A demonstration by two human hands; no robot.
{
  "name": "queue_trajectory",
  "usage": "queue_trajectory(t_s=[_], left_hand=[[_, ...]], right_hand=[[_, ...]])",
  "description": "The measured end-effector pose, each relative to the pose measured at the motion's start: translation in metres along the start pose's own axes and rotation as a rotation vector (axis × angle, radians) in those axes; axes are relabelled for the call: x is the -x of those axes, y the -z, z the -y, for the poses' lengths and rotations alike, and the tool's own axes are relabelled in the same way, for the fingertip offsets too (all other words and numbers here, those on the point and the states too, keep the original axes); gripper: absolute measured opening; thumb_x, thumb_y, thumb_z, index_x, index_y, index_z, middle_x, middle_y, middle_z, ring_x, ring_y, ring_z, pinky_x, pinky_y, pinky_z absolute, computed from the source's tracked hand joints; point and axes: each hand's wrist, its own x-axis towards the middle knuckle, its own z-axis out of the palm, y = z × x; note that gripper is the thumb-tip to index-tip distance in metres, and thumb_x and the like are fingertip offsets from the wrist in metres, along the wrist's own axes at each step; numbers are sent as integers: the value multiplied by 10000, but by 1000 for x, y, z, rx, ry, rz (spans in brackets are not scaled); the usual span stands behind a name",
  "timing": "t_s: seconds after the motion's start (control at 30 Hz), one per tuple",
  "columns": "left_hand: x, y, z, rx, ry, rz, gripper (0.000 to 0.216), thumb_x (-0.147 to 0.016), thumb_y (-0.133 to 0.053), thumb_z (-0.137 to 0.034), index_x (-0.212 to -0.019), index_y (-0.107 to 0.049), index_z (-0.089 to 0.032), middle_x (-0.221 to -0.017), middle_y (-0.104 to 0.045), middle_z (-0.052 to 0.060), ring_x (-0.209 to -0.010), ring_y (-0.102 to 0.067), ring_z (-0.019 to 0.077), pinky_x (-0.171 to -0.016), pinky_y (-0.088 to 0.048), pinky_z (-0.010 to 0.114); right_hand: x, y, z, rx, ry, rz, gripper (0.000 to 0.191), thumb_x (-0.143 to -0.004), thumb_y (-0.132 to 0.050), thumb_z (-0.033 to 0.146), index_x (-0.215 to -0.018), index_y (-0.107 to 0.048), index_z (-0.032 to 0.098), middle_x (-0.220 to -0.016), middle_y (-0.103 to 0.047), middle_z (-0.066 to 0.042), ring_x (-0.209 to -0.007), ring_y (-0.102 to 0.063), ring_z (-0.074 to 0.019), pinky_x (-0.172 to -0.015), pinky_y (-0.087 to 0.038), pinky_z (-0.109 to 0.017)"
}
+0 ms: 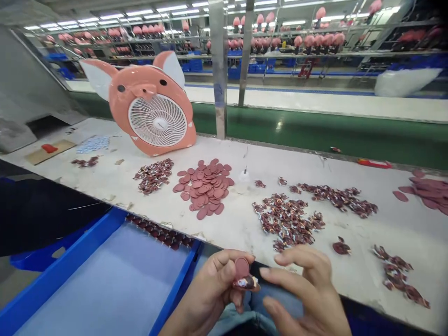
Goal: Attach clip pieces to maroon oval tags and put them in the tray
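Observation:
My left hand (220, 280) pinches a small maroon disc piece (242, 267) between thumb and fingers. At the lower edge of the disc, also in that grip, is a small dark-red and white part (246, 282) whose kind I cannot make out. My right hand (304, 284) is just to the right with fingers spread and slightly curled, nothing visible in it. Beyond the hands lies a heap of small dark-red and white parts (285, 219). To its left is a pile of flat maroon discs (206, 184).
A pink pig-shaped fan (152, 105) stands at the back left of the white worktable (241, 219). A blue bin (105, 280) sits below the table edge at left, with a row of dark-red pieces (161, 231). More maroon discs (429, 190) lie far right. A green conveyor belt (315, 130) runs behind.

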Motion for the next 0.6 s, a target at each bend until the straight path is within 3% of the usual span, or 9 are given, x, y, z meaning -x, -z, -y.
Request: queue_trajectory(t_s=[0.3,0.4,0.47,0.53,0.6], left_hand=[[-4,3,2,-76,59,-2,376,-693,-759,-471,-882,-734,-147,-621,-612,12,-460,-516,59,-420,-449,146],[-6,0,1,-56,50,-12,478,-704,-722,-535,-992,-714,-153,-670,-630,26,-490,-554,85,-397,-461,158],[-7,-3,2,-27,-21,-106,498,-718,-697,-559,-1032,-691,-172,-730,-662,40,-501,-554,90,-382,-454,161],[-8,-5,7,-10,-142,-213,451,-675,-739,-547,-945,-688,-189,-697,-652,7,-437,-497,59,-361,-411,147],[-10,-5,13,-37,-235,-245,423,-593,-808,-520,-812,-668,-186,-564,-577,-45,-369,-418,30,-347,-347,131]], right_hand=[[-16,-10,-1,-146,39,145,98,-866,-588,188,-937,-648,220,-983,-499,-47,-945,-480,-207,-836,-415,-347],[-12,-13,-1,-101,42,82,128,-839,-603,135,-926,-653,214,-966,-499,-49,-918,-481,-210,-822,-409,-358],[-8,-17,-1,2,55,-6,165,-814,-636,105,-941,-670,203,-972,-505,-61,-920,-478,-224,-825,-403,-374],[-5,-21,-2,139,93,-109,207,-785,-678,86,-959,-692,196,-982,-515,-70,-927,-465,-236,-819,-400,-377],[-5,-26,-5,244,151,-193,218,-767,-713,104,-966,-709,193,-981,-526,-71,-910,-449,-235,-786,-403,-366]])
